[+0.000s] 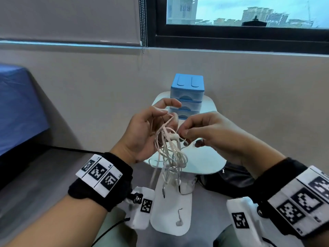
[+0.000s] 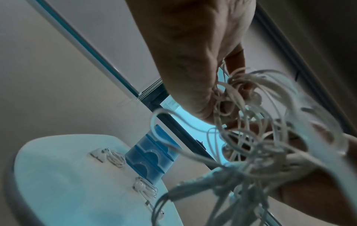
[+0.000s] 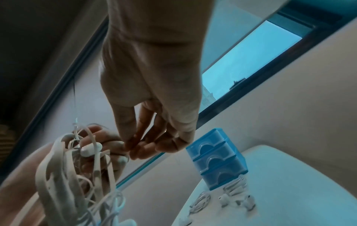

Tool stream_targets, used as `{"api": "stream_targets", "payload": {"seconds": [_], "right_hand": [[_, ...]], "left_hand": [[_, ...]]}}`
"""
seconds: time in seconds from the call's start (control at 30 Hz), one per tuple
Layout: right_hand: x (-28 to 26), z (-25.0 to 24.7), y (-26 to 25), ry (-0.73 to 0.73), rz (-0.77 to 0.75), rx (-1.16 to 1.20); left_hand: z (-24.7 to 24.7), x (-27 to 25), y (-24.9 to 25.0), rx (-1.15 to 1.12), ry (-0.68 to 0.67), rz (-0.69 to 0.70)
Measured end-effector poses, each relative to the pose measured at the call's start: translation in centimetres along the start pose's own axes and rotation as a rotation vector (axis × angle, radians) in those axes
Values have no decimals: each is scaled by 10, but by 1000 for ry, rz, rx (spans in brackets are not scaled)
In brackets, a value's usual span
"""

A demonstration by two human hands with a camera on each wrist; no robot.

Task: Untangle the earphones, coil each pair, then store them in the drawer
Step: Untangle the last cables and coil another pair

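While the left hand point(image 1: 144, 132) grips the top of the tangled earphones point(image 1: 169, 154) above the tabletop point(image 1: 204, 163), the right hand point(image 1: 210, 132) pinches at a strand beside an inline remote point(image 1: 173, 137). Best, I judge, to work one end free with slack, not tug. Its long axis hangs roughly vertical, plugs pointing down. The blue drawer unit point(image 1: 187, 91) stands behind, its drawers closed.

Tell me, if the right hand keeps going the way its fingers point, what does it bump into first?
Probably the tangled earphones held in the left hand. The right hand points its pinched fingertips at a white earbud there, almost touching, though depth is hard to judge.
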State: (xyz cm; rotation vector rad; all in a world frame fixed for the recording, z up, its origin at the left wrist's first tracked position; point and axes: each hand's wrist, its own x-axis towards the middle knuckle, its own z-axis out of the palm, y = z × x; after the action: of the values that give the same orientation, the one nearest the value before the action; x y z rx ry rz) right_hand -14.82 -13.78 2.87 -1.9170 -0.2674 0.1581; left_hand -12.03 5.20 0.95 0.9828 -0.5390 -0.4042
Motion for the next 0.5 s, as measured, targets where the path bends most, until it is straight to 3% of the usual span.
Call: {"api": "stream_targets", "payload": {"seconds": [0.23, 0.5], "right_hand": [[-3, 10, 4, -62, 18, 40], [1, 16, 19, 10, -69, 8]], "left_hand": [[-10, -2, -7, -62, 6, 51], [-13, 3, -16, -61, 10, 36]]}}
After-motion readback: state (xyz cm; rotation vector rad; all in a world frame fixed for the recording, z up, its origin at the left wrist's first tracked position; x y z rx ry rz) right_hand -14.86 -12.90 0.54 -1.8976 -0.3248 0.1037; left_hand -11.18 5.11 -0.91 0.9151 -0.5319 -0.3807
